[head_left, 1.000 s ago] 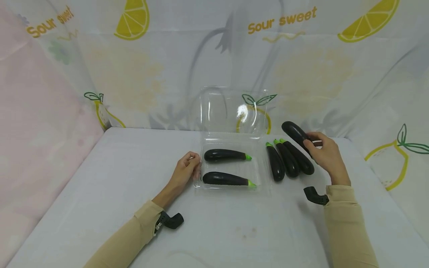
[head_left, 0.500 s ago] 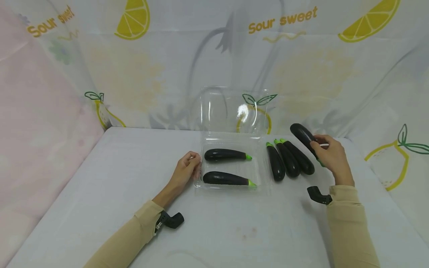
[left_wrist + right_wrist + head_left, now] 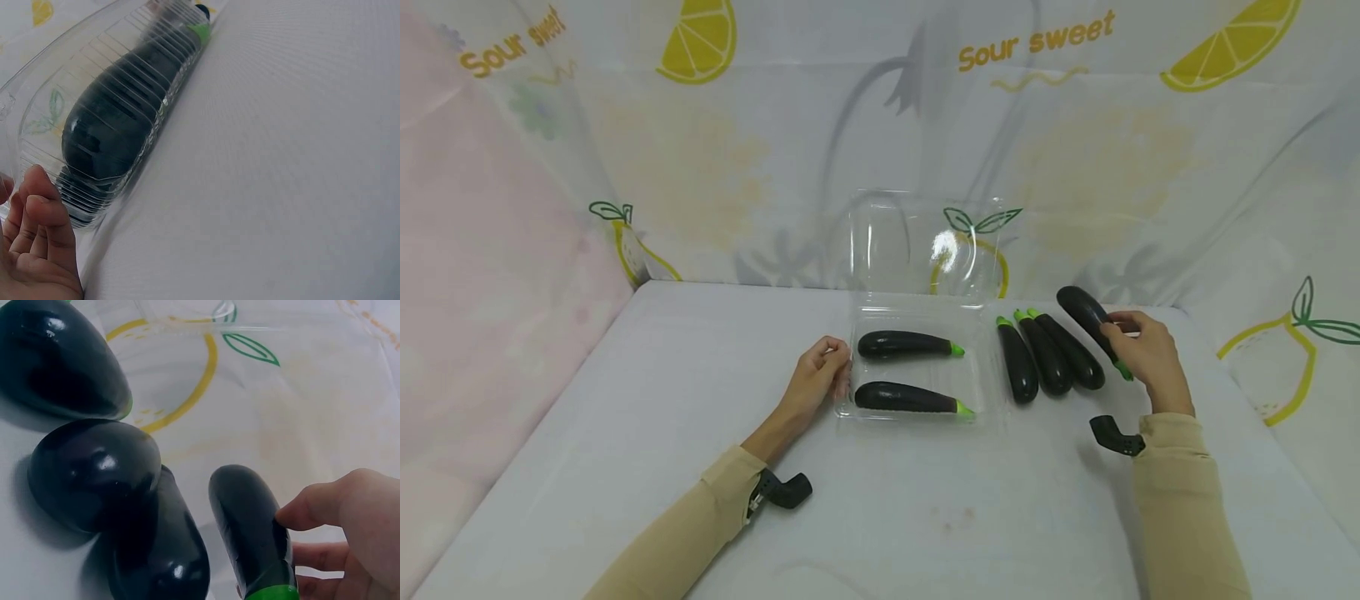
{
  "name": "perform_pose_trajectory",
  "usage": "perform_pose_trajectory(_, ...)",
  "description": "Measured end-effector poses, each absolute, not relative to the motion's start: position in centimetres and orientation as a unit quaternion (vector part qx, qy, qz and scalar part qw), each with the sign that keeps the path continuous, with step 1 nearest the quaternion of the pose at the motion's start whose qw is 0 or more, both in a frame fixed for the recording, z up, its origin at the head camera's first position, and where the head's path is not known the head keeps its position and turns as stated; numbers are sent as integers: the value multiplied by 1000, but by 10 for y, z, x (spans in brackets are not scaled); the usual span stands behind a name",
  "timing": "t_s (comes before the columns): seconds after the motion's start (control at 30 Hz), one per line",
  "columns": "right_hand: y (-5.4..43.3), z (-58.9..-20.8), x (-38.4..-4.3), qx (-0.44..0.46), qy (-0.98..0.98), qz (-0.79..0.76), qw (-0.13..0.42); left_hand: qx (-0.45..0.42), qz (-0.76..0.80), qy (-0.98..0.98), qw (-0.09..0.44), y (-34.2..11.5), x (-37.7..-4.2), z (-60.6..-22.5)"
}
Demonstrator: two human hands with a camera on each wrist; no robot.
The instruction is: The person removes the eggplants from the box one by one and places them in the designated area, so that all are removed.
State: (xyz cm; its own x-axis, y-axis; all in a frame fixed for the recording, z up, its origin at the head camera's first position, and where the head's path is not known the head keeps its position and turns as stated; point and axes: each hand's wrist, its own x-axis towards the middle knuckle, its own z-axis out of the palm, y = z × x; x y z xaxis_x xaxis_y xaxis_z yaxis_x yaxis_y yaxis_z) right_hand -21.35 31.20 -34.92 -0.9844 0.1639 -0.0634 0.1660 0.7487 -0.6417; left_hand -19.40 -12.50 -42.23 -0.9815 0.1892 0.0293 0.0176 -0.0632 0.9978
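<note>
My left hand [image 3: 812, 375] holds the left rim of a clear plastic clamshell box [image 3: 917, 371], its fingers curled at the edge in the left wrist view. Two dark eggplants [image 3: 904, 345] with green stem ends lie crosswise inside the box, one behind the other. In my right hand [image 3: 1144, 348] is another eggplant [image 3: 1081, 308], pinched between thumb and fingers near its green stem end. It slants, fat end pointing back and left. Beside it, 3 eggplants [image 3: 1018, 362] lie in a row on the table right of the box, stems toward the back.
The box's clear lid [image 3: 891, 242] stands raised at the back, against the printed cloth backdrop [image 3: 790, 150]. A white cover lies over the table [image 3: 700, 350]. Black wrist cameras [image 3: 786, 492] stick out from both sleeves.
My right hand has moved right and slightly nearer with the eggplant, away from the row. The green stem end now shows below the fingers. My left hand stays on the box rim.
</note>
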Motion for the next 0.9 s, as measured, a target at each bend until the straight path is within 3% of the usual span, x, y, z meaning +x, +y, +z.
perform_pose_trajectory(0.67, 317, -360, -217, 80, 939, -327, 67, 78, 720, 689, 44, -129, -196, -433)
perform_pose_trajectory(0.9, 321, -359, -218, 66, 944, -310, 95, 80, 723, 684, 56, -128, -193, -420)
